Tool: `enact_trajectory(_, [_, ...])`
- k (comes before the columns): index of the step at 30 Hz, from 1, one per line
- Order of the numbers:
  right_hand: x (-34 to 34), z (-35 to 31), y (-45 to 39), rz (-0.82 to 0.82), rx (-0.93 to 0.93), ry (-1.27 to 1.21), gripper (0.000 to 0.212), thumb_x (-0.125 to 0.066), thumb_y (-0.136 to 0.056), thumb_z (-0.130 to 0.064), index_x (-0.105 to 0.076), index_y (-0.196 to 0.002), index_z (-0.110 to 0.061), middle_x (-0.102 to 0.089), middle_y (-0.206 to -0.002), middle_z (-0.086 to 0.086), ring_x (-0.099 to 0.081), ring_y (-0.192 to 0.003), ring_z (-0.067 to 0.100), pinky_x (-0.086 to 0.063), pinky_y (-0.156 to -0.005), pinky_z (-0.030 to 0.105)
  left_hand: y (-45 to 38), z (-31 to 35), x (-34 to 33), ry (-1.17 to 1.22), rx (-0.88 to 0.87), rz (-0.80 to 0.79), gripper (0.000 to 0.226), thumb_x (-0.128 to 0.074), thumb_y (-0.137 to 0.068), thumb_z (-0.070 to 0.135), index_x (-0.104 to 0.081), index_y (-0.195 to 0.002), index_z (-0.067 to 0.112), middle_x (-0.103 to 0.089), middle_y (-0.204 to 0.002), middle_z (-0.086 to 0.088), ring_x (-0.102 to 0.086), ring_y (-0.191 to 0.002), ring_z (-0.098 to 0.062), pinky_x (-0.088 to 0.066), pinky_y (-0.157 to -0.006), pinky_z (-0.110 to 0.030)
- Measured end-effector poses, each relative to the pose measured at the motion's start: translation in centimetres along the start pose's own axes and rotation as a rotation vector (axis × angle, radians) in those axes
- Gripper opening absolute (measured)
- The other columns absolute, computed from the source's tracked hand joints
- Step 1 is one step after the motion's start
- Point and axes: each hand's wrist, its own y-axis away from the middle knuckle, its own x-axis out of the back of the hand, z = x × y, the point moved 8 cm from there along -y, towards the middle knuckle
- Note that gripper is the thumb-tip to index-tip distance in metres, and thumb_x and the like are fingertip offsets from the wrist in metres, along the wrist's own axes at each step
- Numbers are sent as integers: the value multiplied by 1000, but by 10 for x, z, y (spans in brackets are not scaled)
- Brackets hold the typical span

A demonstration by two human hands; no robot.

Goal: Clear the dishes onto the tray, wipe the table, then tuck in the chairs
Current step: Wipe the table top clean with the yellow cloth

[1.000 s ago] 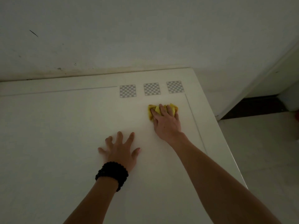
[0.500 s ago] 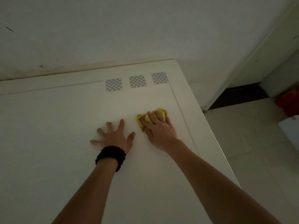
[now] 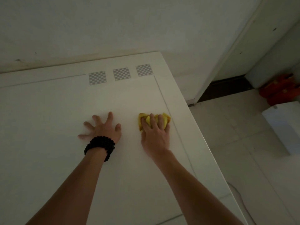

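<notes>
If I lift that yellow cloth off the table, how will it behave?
The yellow cloth is bunched in folds under the right hand, so it is probably floppy and would droop. It looks light, and likely slides easily on the smooth white table.

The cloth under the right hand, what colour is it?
Yellow cloth, seen in the head view.
</notes>
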Motion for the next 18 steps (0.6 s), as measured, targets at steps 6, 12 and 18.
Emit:
enact_trajectory(6, [10, 56, 17, -23, 134, 52, 56, -27, -93, -43, -48, -144, -36, -41, -156, -1, -31, -147, 32, -29, -115, 56, 39, 41, -22, -39, -252, 22, 62, -32, -90, 68, -11, -147, 53, 3, -161, 2, 6, -145, -42, -5, -108, -74])
enact_trajectory(12, [10, 70, 41, 11, -216, 29, 56, -35, -101, -38, -26, -156, -30, -15, -166, 6, -7, -152, 37, -13, -119, 60, 82, 84, -45, -38, -398, 21, 61, -35, -92, 64, -13, -147, 51, 4, -162, 1, 8, -147, -34, -2, -110, -71])
enact_trajectory(18, [1, 40, 91, 78, -24, -45, 53, -36, -95, -37, -47, -146, -29, -37, -158, 3, -24, -149, 36, -22, -116, 63, 92, 71, -48, -25, -337, -57, 63, -42, -92, 62, -15, -148, 50, 6, -162, 3, 8, -148, -30, -10, -106, -75])
